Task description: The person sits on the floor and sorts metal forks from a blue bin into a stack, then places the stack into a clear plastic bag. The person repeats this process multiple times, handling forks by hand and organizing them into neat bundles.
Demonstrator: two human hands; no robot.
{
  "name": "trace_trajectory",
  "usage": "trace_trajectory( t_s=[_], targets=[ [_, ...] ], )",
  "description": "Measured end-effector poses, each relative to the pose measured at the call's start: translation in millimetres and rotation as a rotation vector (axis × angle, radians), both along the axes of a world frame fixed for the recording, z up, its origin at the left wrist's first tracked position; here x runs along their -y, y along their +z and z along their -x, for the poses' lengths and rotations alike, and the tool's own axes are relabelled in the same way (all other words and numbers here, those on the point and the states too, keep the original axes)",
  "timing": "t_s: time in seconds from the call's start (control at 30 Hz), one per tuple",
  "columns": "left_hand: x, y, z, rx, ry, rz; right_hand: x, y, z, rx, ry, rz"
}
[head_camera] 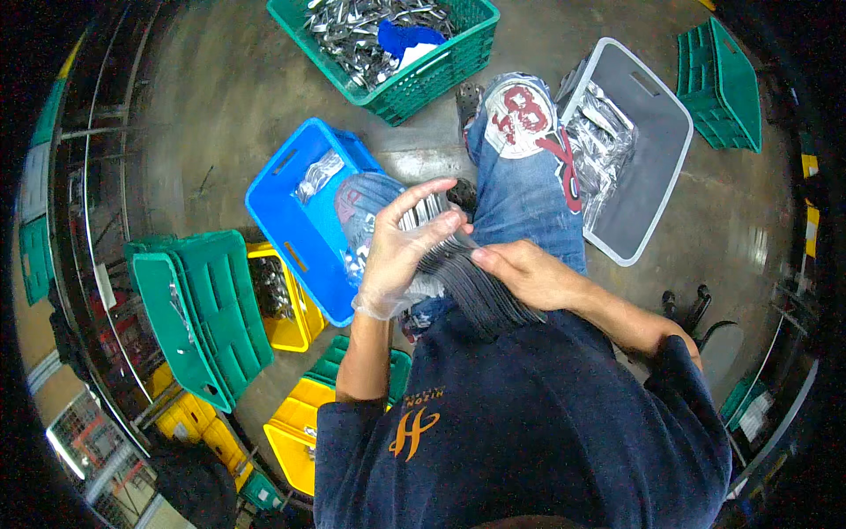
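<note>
In front of my torso, above my lap, is a long stack of nested metal cutlery, bright at its far end and dark along the near part. My left hand, in a clear plastic glove, wraps around the far end with fingers and thumb. The bare right hand pinches the right side of the stack near its middle. What type of cutlery it is, I cannot tell. By my left knee stands a blue bin, with a bundle of cutlery lying inside it.
A green crate ahead holds loose cutlery and a blue cloth. To the right, a grey bin contains shiny bundles. Green crates and yellow bins stand at left; another green crate is far right.
</note>
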State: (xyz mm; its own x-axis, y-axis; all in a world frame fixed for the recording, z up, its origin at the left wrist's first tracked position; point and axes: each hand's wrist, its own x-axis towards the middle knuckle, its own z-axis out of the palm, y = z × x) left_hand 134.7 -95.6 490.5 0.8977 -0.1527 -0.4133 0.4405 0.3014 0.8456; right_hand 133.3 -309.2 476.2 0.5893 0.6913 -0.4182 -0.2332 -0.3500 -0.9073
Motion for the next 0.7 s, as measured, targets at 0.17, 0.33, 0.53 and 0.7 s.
trace_trajectory(
  t_s=[0.17, 0.33, 0.53, 0.7],
  targets=[
    [-4, -11, 8, -0.015, 0.039, -0.061, 26, -9, 8, -0.428, 0.145, -0.076],
    [-3, -7, 9, -0.061, 0.094, -0.138, -16, -20, 22, -0.822, -0.008, -0.361],
    [0, 5, 10, -0.088, 0.253, -0.162, -34, -20, 19, -0.739, 0.024, -0.342],
    [-3, -2, 45, -0.141, 0.237, 0.395, -38, -6, 4, -0.672, 0.029, -0.361]
  ],
)
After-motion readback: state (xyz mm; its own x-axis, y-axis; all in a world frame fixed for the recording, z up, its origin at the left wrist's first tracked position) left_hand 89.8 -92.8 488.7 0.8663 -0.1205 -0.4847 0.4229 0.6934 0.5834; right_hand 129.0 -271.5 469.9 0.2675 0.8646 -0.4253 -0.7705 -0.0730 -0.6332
